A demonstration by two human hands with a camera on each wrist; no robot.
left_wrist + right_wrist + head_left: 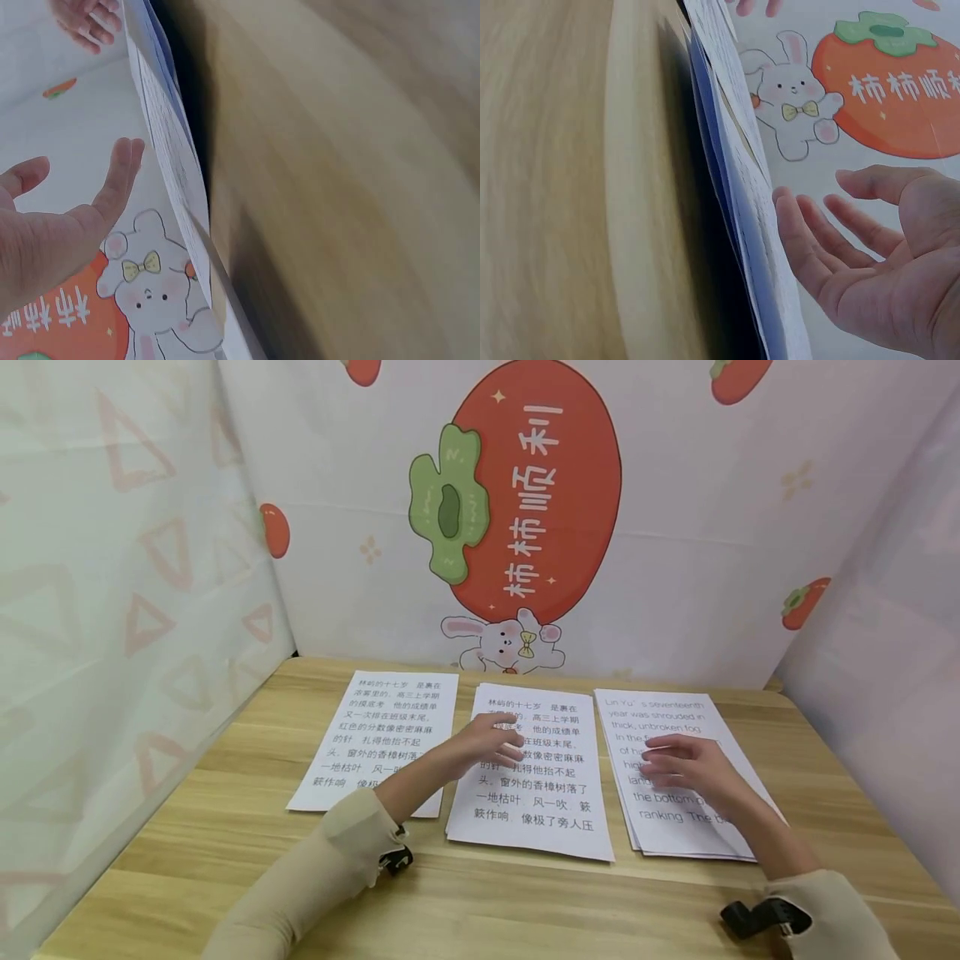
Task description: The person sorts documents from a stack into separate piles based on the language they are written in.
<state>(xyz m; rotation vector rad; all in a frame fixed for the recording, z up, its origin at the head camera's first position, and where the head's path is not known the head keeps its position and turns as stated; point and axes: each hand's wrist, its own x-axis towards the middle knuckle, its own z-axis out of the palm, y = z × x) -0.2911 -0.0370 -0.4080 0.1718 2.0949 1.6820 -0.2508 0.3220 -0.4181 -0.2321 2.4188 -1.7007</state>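
Three lots of printed paper lie across the wooden table. At the left is a sheet with Chinese text (382, 727). Over the middle stack of Chinese-text sheets (532, 810) is my left hand (483, 745), fingers spread and relaxed, holding nothing. My right hand (693, 768) is over the right stack of English-text sheets (660, 835), its fingers loosely bent with nothing between them. In the right wrist view, thumb and fingers of the right hand (885, 255) stand apart. The left wrist view likewise shows the left hand (67, 217) with thumb and fingers apart.
The wooden table (495, 910) ends at a white backdrop (337, 602) printed with a large red persimmon and a rabbit. White sheeting (135, 693) closes off the left side, and a pale side sheet (892, 677) the right. Each wrist carries a black strap mount (765, 917).
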